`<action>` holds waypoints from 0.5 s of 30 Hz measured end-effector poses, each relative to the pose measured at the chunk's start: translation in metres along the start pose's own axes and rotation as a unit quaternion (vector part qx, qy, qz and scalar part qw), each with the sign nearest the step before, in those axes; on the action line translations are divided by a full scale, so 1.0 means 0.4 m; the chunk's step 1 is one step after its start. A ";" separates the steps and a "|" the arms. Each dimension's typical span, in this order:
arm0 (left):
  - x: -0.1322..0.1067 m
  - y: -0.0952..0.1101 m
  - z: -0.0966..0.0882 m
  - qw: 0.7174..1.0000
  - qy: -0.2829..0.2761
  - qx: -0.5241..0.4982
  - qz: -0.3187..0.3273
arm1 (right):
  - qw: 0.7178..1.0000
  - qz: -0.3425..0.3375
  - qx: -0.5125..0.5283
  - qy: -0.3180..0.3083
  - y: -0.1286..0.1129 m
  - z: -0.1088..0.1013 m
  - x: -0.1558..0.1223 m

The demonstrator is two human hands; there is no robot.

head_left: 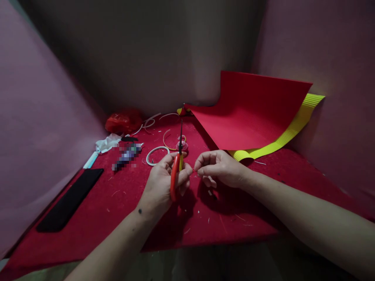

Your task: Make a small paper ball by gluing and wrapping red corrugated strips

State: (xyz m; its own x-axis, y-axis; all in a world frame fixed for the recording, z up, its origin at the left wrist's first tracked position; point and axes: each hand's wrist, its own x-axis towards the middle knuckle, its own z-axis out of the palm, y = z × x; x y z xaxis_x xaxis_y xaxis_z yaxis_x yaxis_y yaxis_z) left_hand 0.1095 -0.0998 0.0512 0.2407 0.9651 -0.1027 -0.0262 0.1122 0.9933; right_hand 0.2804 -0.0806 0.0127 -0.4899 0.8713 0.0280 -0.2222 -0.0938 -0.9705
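My left hand is closed around the red handles of a pair of scissors, whose dark blades point up and away from me. My right hand is pinched shut just to the right of it, fingertips meeting the left thumb around a tiny red scrap too small to make out. Both hands hover over the red felt-covered table, near its middle.
A curved red corrugated sheet lies over a yellow one at the back right. White and orange cord loops, a red plastic bag, a crumpled white mask and a long black case sit to the left. Pink walls enclose the table.
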 end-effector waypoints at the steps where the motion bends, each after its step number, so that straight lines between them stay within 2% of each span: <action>1: 0.002 -0.002 0.002 1.000 0.006 -0.008 0.013 | 1.000 -0.008 0.011 0.016 0.003 0.001 0.002; 9: 0.011 -0.031 0.013 0.996 0.019 -0.051 0.066 | 0.997 -0.037 0.022 0.059 0.016 0.016 0.003; 15: 0.012 -0.040 0.016 0.995 0.018 -0.064 0.071 | 0.996 -0.032 0.017 0.084 0.010 0.027 0.001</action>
State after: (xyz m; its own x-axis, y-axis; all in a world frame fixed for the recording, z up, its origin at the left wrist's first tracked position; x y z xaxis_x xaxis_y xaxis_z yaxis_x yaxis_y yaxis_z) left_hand 0.1174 -0.0985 0.0352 0.1911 0.9809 0.0351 -0.1814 0.0002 0.9834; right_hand 0.2702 -0.0859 0.0115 -0.3267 0.9440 0.0471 -0.2793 -0.0488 -0.9590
